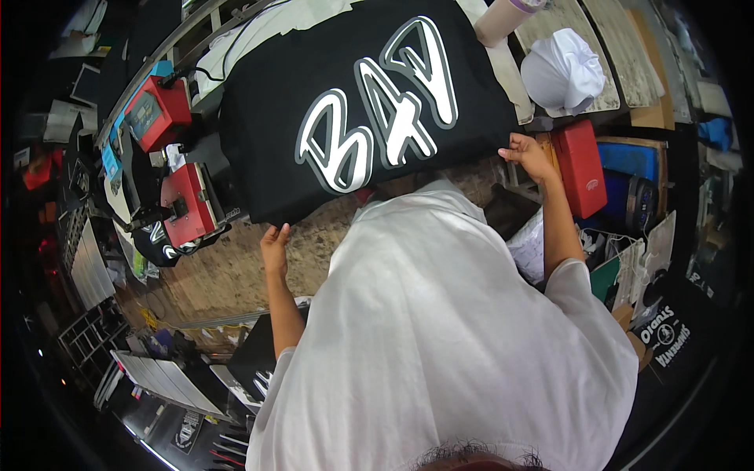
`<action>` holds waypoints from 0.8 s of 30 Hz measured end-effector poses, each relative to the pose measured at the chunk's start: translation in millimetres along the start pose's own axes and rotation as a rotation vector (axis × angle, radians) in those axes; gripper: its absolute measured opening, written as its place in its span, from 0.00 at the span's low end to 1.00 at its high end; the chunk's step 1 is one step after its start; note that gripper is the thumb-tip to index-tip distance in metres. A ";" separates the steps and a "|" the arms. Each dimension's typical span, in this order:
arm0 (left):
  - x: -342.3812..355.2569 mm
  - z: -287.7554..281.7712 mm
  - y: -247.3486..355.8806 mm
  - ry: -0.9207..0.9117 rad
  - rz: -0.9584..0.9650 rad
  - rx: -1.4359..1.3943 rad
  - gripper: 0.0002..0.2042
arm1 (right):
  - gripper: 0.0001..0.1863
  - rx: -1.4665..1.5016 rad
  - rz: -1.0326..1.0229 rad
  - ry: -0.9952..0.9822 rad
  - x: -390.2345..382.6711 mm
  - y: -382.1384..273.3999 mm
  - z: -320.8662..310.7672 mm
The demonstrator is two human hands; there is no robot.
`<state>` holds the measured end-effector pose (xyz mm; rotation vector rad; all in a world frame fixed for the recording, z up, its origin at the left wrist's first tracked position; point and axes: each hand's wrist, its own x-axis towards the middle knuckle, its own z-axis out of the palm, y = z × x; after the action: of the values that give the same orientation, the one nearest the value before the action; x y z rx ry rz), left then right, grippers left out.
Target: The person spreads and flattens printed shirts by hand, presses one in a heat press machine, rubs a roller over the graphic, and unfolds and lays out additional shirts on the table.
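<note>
A black garment [267, 118], probably a T-shirt, lies spread out in front of me with large white lettering outlined in grey across it. At its near left corner, my left hand [275, 250] pinches the edge of the fabric between thumb and fingers. My right hand [530, 157] is closed at the near right corner, thumb and forefinger together on the hem. Between the two hands the near edge runs slightly slanted, higher on the right. The surface under the garment is mostly hidden, with pale cloth [228, 55] showing past its far left edge.
On the left stands a red and black press machine [188, 206] with a red control box [161, 114]. A white cap [561, 74] and a pale bottle [506, 20] rest at the far right. Nearer on the right are a red box [580, 169] and a blue bin [628, 161].
</note>
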<state>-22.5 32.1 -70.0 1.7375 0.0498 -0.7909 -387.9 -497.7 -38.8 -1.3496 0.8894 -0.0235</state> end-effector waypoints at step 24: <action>-16.7 -52.6 17.8 -0.235 -0.120 -0.152 0.03 | 0.07 0.325 -0.034 0.073 -21.1 -45.9 18.0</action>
<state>-2.8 78.1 -40.7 1.4999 0.0537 -1.0489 -370.8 -484.8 10.4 -1.0645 0.8816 -0.2360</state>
